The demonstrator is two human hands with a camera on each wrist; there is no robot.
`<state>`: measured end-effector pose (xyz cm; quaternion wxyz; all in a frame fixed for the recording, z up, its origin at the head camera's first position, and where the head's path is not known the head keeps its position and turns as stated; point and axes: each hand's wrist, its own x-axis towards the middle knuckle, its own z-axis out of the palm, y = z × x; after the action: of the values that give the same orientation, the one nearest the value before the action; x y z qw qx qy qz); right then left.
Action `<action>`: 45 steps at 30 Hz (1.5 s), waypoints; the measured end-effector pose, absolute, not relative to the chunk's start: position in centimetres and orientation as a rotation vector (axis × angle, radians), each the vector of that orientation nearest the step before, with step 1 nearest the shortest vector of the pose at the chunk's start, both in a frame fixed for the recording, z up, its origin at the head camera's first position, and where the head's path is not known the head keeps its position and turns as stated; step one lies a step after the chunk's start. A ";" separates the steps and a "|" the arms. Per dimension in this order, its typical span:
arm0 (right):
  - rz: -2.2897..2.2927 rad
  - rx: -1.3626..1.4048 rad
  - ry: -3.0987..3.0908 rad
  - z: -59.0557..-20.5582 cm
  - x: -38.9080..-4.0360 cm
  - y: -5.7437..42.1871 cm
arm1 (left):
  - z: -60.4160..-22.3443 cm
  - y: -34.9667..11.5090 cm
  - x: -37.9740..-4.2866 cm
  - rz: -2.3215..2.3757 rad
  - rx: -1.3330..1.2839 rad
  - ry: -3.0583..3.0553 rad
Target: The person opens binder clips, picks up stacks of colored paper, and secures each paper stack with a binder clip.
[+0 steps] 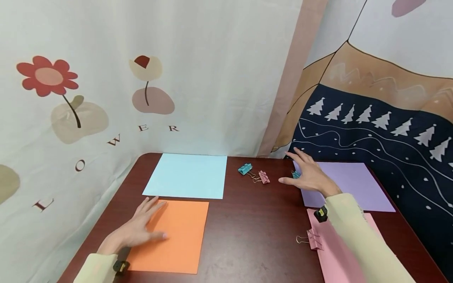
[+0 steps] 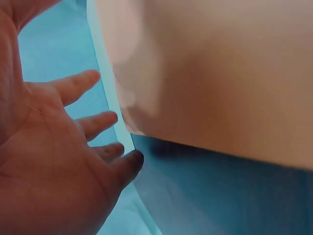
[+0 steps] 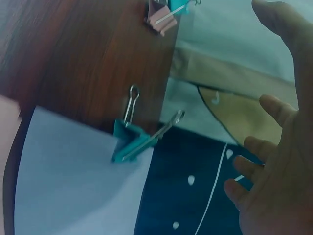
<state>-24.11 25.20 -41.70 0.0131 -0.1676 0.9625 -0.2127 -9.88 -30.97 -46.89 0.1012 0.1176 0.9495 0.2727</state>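
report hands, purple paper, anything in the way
Left hand empty, by orange paper. Right hand empty, by purple paper. Teal clip on its corner. Right hand partly hides it, head view.

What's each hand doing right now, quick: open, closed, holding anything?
Left hand: open, holding nothing, by the orange paper.
Right hand: open, holding nothing, near the teal clip on the purple paper.

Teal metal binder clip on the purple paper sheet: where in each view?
Head: teal metal binder clip, right of centre, seen between right hand thumb and fingers.
Left wrist: not in it.
Right wrist: slightly left of and below centre.
Shared landmark, head and right wrist: purple rectangular paper sheet.
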 end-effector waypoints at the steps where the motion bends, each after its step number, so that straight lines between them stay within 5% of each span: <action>1: -0.663 -0.536 2.994 -41.7 -24.2 24.8 | -46.8 -31.1 -9.7 0.810 0.352 2.798; 45: -0.565 -0.524 2.908 -45.7 -26.8 15.2 | -47.6 -31.8 -8.7 0.775 0.394 2.718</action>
<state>-26.81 15.18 -45.68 0.0666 -0.1738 0.9645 -0.1874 -8.70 -31.77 -47.59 0.1436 0.1367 0.9425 0.2689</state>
